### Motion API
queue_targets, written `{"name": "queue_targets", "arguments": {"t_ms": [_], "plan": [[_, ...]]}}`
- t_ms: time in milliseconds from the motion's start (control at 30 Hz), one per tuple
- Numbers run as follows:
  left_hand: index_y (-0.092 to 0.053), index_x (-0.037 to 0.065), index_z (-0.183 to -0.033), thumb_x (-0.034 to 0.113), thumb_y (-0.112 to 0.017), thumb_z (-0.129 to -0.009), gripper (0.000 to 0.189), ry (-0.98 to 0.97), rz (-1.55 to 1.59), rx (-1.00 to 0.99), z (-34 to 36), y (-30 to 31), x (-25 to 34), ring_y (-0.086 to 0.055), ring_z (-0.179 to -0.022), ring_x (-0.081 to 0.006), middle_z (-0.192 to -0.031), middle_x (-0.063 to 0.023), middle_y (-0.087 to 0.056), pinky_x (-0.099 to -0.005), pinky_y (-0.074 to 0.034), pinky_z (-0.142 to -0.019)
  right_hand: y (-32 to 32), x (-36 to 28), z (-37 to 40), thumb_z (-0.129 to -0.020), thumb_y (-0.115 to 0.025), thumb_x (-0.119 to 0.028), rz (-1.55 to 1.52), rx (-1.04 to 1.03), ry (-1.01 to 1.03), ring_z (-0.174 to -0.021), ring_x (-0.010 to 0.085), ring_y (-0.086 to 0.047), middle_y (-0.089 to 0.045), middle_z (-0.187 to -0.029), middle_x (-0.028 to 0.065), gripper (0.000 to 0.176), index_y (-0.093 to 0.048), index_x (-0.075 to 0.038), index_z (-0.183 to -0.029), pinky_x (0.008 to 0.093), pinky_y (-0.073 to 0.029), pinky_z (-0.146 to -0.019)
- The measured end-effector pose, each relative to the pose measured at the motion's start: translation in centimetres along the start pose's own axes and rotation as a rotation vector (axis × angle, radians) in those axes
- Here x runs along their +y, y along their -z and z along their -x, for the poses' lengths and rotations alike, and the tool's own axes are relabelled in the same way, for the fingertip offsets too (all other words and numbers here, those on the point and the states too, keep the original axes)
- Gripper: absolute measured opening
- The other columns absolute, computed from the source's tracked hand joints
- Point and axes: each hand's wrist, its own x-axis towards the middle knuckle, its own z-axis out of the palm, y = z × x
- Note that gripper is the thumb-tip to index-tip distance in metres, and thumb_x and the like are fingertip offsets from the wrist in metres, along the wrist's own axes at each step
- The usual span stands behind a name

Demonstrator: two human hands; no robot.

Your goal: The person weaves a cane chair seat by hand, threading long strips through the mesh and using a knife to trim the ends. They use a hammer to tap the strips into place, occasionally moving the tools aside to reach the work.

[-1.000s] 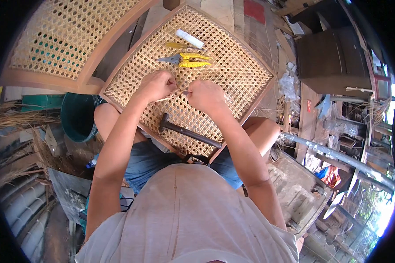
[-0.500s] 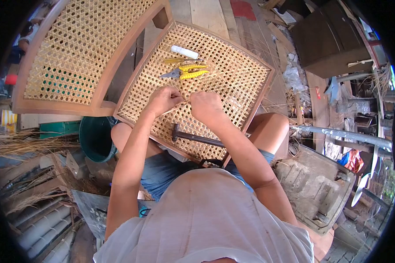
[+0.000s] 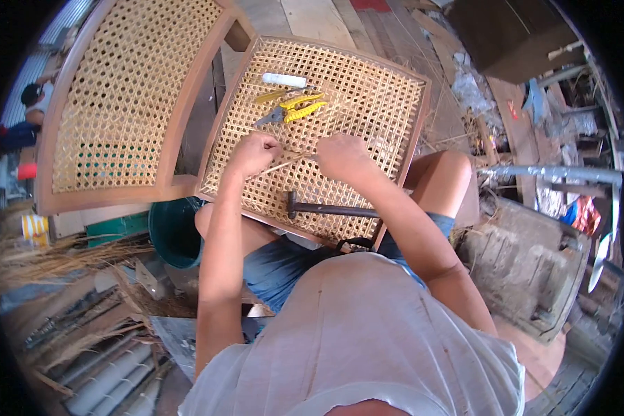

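A woven cane chair seat (image 3: 367, 90) in a brown wooden frame lies across my lap. Over its middle, my left hand (image 3: 254, 154) is closed with thumb and fingers pinched together. My right hand (image 3: 343, 157) is closed a short way to the right, knuckles up. A thin pale cane strip (image 3: 288, 164) runs between the hands; the exact grip is partly hidden by my fingers. Beyond them on the seat lie yellow-handled pliers (image 3: 299, 108), a thin yellowish tool (image 3: 274, 95) and a white cylindrical piece (image 3: 284, 80). Nearer me rests a dark hammer (image 3: 326, 209), its handle partly under my right forearm.
The chair's cane backrest (image 3: 128, 97) rises at the left. Below it stands a green bucket (image 3: 177, 236) beside loose cane strands (image 3: 69, 246). A worn grey slab (image 3: 523, 267) lies at the right, with a dark cabinet (image 3: 513, 35) farther back. Another person (image 3: 35, 104) is at far left.
My hands have moved apart, the right one going rightward, and more of the cane strip shows between them. The camera view has shifted slightly. The tools still lie on the seat.
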Motion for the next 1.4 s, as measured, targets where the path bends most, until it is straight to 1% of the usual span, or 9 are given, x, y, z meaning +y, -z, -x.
{"name": "queue_targets", "arguments": {"t_ms": [400,467,533,667,733,900,1067,1333,1400], "plan": [[-0.075,-0.003,-0.095,0.025,-0.072,-0.098,0.028,-0.004,0.001,0.106,0.6,-2.3,-1.5,-0.062,-0.067,-0.0144,-0.071,-0.0041,-0.063,-0.0303,-0.048,-0.061,-6.8,0.9,-2.0,-0.092,-0.063,-0.022,-0.383,0.287,-0.063,-0.086,0.0328,-0.076,-0.077,-0.095,0.0156,0.021,-0.069,-0.007,-0.105,0.0446,-0.062,-0.075],[-0.074,0.002,-0.092,0.031,-0.071,-0.099,0.03,0.216,0.562,0.05,2.1,-0.2,-3.6,-0.069,-0.075,-0.0204,-0.076,-0.0046,-0.068,-0.0337,-0.053,-0.069,-6.2,1.2,-1.8,-0.091,-0.061,-0.018,-0.426,0.23,-0.011,-0.086,0.0322,-0.076,-0.076,-0.095,0.0162,0.02,-0.069,-0.007,-0.105,0.0448,-0.061,-0.076],[-0.068,0.008,-0.091,0.032,-0.068,-0.102,0.026,-0.152,1.287,0.163,5.0,0.7,-3.3,-0.067,-0.086,-0.0168,-0.081,0.0001,-0.065,-0.0372,-0.053,-0.076,-6.7,1.5,-2.1,-0.089,-0.061,-0.015,-0.423,0.267,0.012,-0.085,0.032,-0.076,-0.076,-0.095,0.0163,0.02,-0.069,-0.007,-0.105,0.0447,-0.061,-0.075],[-0.051,0.014,-0.08,0.03,-0.064,-0.104,0.032,-0.242,1.784,0.462,5.7,-2.2,-0.4,-0.045,-0.07,-0.0122,-0.072,0.003,-0.041,-0.0354,-0.044,-0.077,-5.9,1.7,-1.6,-0.091,-0.058,-0.015,-0.399,0.212,0.029,-0.084,0.0294,-0.076,-0.075,-0.093,0.0158,0.021,-0.069,-0.008,-0.107,0.0433,-0.061,-0.071],[-0.056,0.012,-0.073,0.029,-0.059,-0.105,0.037,-0.418,1.152,0.585,4.6,-3.8,-3.8,-0.043,-0.063,-0.011,-0.069,0.0033,-0.047,-0.0332,-0.044,-0.069,-5.4,3.5,-1.4,-0.096,-0.055,-0.016,-0.38,0.14,-0.074,-0.078,0.0265,-0.074,-0.073,-0.09,0.0138,0.019,-0.068,-0.01,-0.109,0.0414,-0.059,-0.067],[-0.073,0.003,-0.091,0.048,-0.08,-0.088,0.045,0.115,0.021,0.53,5.2,-6.1,3.3,-0.061,-0.069,-0.0113,-0.074,-0.0035,-0.068,-0.0284,-0.047,-0.065,-4.8,9.1,0.5,-0.097,-0.066,-0.024,-0.523,0.32,-0.261,-0.066,0.0224,-0.066,-0.07,-0.08,0.0095,0.018,-0.071,-0.008,-0.101,0.0375,-0.055,-0.064],[-0.077,0.006,-0.091,0.043,-0.083,-0.083,0.039,0.234,-0.068,0.452,3.7,-5.9,4.6,-0.069,-0.073,-0.0164,-0.078,-0.0062,-0.075,-0.0326,-0.052,-0.07,-7.7,6.5,-0.7,-0.093,-0.075,-0.032,-1.394,0.618,-0.083,-0.06,0.0267,-0.06,-0.067,-0.068,0.0116,0.033,-0.07,-0.001,-0.084,0.0412,-0.05,-0.059],[-0.083,0.018,-0.105,0.042,-0.078,-0.083,0.033,0.196,0.102,0.439,2.9,-6.9,3.5,-0.076,-0.089,-0.0256,-0.096,-0.0069,-0.08,-0.0363,-0.056,-0.082,-4.7,7.1,-1.3,-0.098,-0.061,-0.023,-0.481,0.331,-0.216,-0.068,0.0375,-0.069,-0.069,-0.074,0.0187,0.023,-0.066,-0.004,-0.088,0.05,-0.055,-0.067],[-0.083,0.016,-0.105,0.036,-0.077,-0.085,0.029,0.175,0.111,0.457,2.6,-7.2,3.2,-0.076,-0.088,-0.0255,-0.097,-0.0083,-0.08,-0.036,-0.057,-0.082,-6.2,11.8,-2.3,-0.097,-0.059,-0.021,-0.491,0.759,-0.317,-0.073,0.0394,-0.069,-0.068,-0.076,0.0191,0.017,-0.064,-0.005,-0.092,0.0524,-0.056,-0.069]]}}
